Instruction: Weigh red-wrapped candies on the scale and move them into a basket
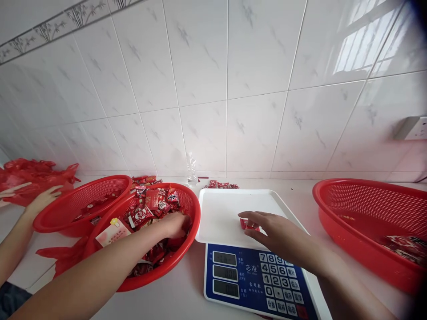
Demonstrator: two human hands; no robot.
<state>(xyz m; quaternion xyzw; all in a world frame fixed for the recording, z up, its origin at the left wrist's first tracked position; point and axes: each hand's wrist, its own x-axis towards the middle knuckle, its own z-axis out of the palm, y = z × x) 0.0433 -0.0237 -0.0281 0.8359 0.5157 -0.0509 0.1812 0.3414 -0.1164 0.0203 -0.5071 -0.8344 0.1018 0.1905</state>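
Note:
My left hand (176, 225) reaches into a red plastic basket (195, 218) heaped with red-wrapped candies (142, 215). Its fingers are down among the wrappers and hidden, so what they hold does not show. Over the white weighing tray (220, 209) of a digital scale (247, 280), my right hand (268, 224) has its thumb and fingers closed around a small red-wrapped candy (248, 224), at or just above the surface. A pale printed card (113, 232) lies at the left side of the candy basket.
At left, a co-worker's hands (45, 200) touch red plastic bags (36, 175). A second red basket (113, 180) overlaps the candy basket; another (347, 240) stands at right with some packets. Behind the tray are a clear plastic bottle (191, 171) and red packets (222, 184) by the tiled wall.

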